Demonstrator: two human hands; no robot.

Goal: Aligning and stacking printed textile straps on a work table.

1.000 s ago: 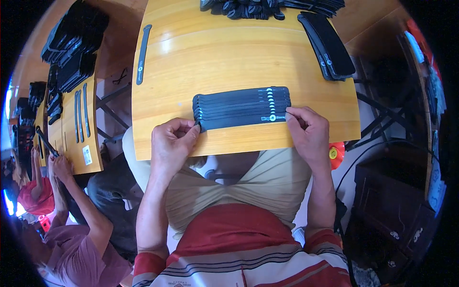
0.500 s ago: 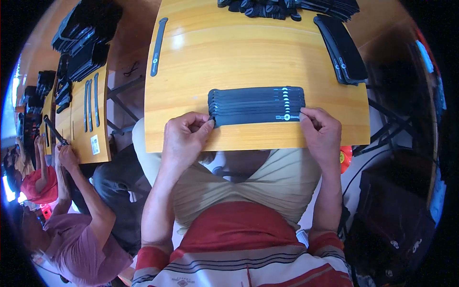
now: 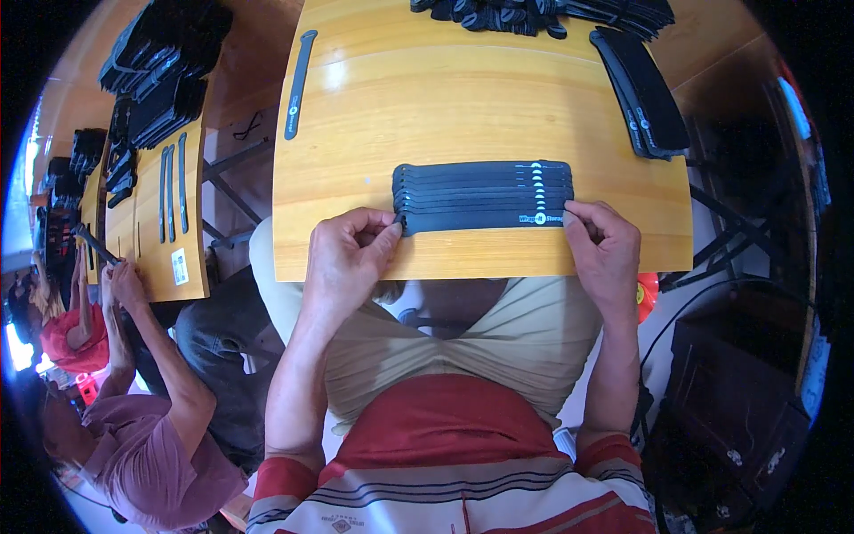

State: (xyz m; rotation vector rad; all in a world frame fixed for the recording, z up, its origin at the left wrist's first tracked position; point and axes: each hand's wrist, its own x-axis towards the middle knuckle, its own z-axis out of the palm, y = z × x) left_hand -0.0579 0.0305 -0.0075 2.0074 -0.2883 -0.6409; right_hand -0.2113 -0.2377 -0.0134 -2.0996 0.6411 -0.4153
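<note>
Several black fabric straps (image 3: 471, 187), each with a round pale mark near the right end, lie overlapped in a stepped row near the front of the wooden table. My left hand (image 3: 347, 258) is closed, thumb and forefinger pinching the left end of the nearest strap (image 3: 471, 221). At that strap's right end, my right hand (image 3: 605, 245) pinches it the same way. The strap lies flat and straight between my hands, along the row's near edge. My fingertips hide its two ends.
A single strap (image 3: 301, 84) lies at the table's (image 3: 445, 98) far left. Stacked straps (image 3: 640, 93) sit at the right edge, and a heap of straps (image 3: 498, 16) at the back. On the left, a co-worker (image 3: 151, 445) handles a strap at another table (image 3: 165, 276) with strap piles (image 3: 165, 53).
The whole view has shifted slightly, so things appear a little farther right. Both my hands keep their pinch on the strap's ends, and the row of straps looks the same.
</note>
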